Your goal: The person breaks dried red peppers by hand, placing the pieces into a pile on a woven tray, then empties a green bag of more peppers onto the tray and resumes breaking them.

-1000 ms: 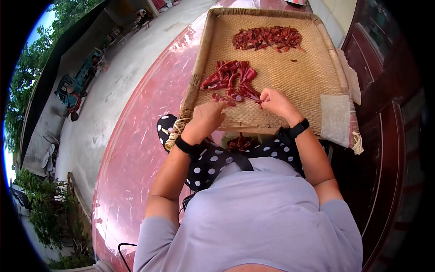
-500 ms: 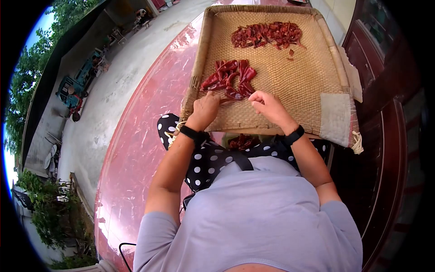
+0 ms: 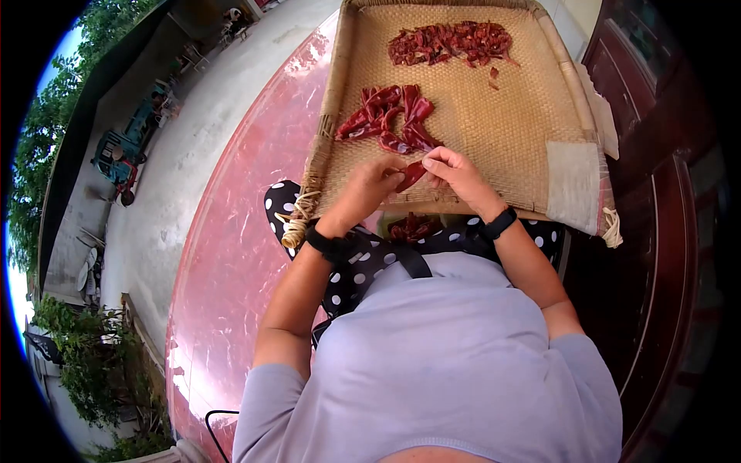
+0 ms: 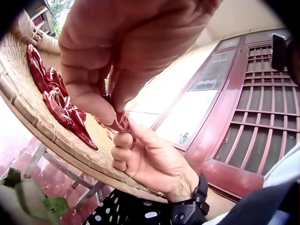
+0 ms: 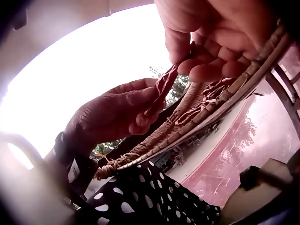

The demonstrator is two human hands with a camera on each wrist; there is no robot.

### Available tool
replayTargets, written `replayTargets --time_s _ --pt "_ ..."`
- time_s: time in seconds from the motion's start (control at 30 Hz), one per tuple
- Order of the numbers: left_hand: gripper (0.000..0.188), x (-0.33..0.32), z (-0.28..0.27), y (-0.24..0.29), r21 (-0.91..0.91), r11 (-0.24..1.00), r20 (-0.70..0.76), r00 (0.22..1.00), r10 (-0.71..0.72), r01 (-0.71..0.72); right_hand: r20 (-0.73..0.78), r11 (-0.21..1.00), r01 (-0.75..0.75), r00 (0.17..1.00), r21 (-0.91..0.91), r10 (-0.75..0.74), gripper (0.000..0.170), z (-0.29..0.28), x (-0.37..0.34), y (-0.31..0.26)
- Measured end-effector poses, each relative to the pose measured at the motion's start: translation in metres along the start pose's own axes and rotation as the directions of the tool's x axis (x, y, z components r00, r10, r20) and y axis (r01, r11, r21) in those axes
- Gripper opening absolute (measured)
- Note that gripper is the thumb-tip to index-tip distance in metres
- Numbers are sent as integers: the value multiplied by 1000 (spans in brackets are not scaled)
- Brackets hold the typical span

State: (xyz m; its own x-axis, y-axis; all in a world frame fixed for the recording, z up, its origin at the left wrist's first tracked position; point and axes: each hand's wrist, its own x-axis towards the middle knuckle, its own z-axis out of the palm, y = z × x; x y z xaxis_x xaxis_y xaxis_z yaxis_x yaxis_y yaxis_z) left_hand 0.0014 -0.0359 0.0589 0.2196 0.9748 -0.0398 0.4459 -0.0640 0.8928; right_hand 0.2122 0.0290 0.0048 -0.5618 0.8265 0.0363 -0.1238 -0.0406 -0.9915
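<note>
A dried red chili pepper [image 3: 412, 176] is stretched between both hands over the near side of the woven tray [image 3: 494, 127]. My left hand [image 3: 370, 185] pinches its left end. At the other end, the thumb and fingers of my right hand [image 3: 459, 177] grip it. The right wrist view shows the wrinkled chili [image 5: 164, 86] slanting from one hand to the other. Just beyond the hands lies a pile of whole red chilies [image 3: 382, 116], with one chili reaching toward the right hand.
Torn chili pieces [image 3: 451, 42] form a heap at the tray's far side, with a few strays beside it. Below the near rim, a container with dark red chilies [image 3: 413, 228] sits by the polka-dot cloth [image 3: 359, 270]. A dark red door [image 3: 648, 231] stands at right.
Both hands have come together over the tray's near side, the left moving right from the pile's edge. The chili now spans both hands. A few stray pieces have appeared below the far heap.
</note>
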Motion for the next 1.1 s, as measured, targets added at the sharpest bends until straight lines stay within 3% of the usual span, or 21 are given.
replayTargets --time_s 0.07,0.17,0.27,0.37,0.47,0.57,0.67,0.87,0.97,1.1 --pt "14 -2 0 -7 -132 991 63 998 5 3 6 999 3 1000 54 -4 17 -4 -3 -4" --pt "14 -15 -2 16 110 993 115 992 -55 43 58 996 24 998 81 -29 17 -5 -7 -6" --pt "16 -23 -1 19 315 948 157 988 -9 -41 84 998 18 996 57 -23 18 -6 -8 -3" --pt "17 -24 8 -10 290 940 136 980 143 -177 82 999 30 996 45 -33 18 -6 -6 1" --pt "19 -26 15 -16 416 866 122 961 250 -278 73 998 47 996 32 -50 18 -5 -5 2" --pt "20 -30 18 -6 444 875 87 981 172 -192 98 999 43 994 9 -43 19 -5 -6 2" --pt "20 -31 16 -2 359 923 126 987 98 -137 98 999 33 995 -16 -31 19 -5 -7 2" --pt "22 -13 6 12 457 885 81 995 55 -86 71 1000 1 997 -13 0 19 -6 -5 9" --pt "28 13 -2 -8 611 734 54 940 336 -298 53 1000 14 999 -25 -12 19 -3 -4 8" --pt "30 50 -1 -24 725 655 -25 943 333 -212 51 1000 20 999 -13 -19 18 -3 -4 9"
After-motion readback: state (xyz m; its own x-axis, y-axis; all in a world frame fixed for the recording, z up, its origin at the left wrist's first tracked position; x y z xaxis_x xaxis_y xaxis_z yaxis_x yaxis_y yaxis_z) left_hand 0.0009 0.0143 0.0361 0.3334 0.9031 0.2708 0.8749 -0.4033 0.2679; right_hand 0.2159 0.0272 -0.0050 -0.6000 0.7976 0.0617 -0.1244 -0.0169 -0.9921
